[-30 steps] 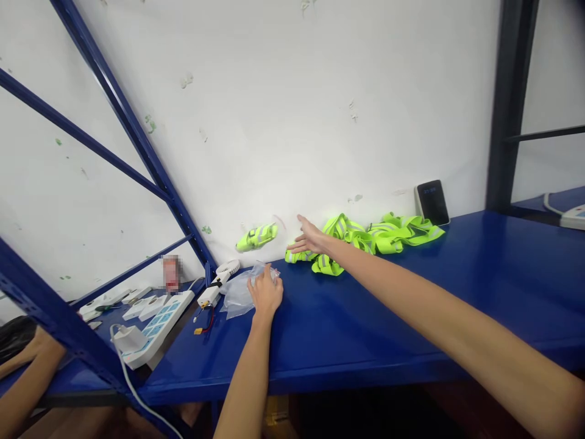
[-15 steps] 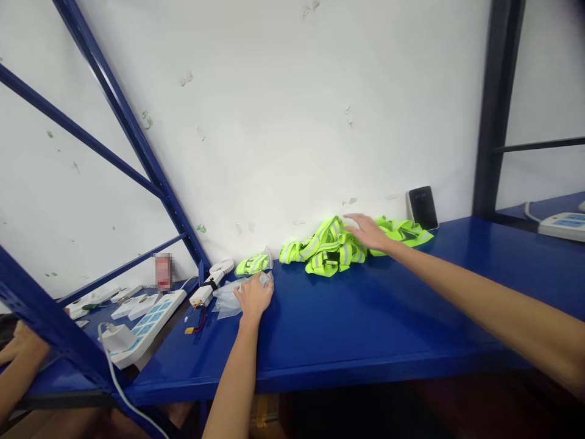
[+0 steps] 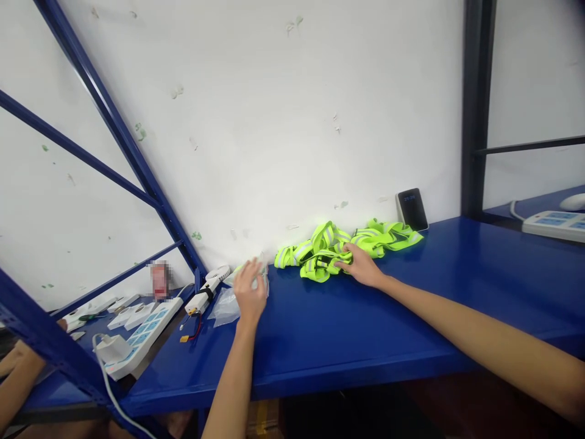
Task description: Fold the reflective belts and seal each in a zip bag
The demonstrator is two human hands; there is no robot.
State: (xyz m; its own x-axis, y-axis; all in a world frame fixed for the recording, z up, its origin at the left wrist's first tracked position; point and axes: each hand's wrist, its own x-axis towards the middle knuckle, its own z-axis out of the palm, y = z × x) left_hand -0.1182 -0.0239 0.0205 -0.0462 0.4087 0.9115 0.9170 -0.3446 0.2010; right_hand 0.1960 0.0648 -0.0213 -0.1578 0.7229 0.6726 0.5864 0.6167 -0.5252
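A tangled pile of neon yellow-green reflective bands (image 3: pixel 320 253) lies on the blue shelf (image 3: pixel 365 329) against the white wall. My right hand (image 3: pixel 361 266) rests on the pile's near side, fingers curled round one band. My left hand (image 3: pixel 250 291) is raised a little above the shelf, pinching a clear plastic bag (image 3: pixel 264 275) at its top. More clear bags (image 3: pixel 223 305) lie flat just left of that hand. A bagged green band by the wall is mostly hidden behind my left hand.
A black device (image 3: pixel 411 209) leans on the wall right of the pile. At the left are a small white fan (image 3: pixel 214 274), a battery with red wires (image 3: pixel 194 317) and a white power strip (image 3: pixel 137 332). Another power strip (image 3: pixel 553 224) lies far right. Another person's arm (image 3: pixel 16 375) shows at the lower left.
My right hand swung right from beside the bagged band to the pile and closed on a band. The bagged band dropped by the wall. My left hand lifted off the flat bags with one.
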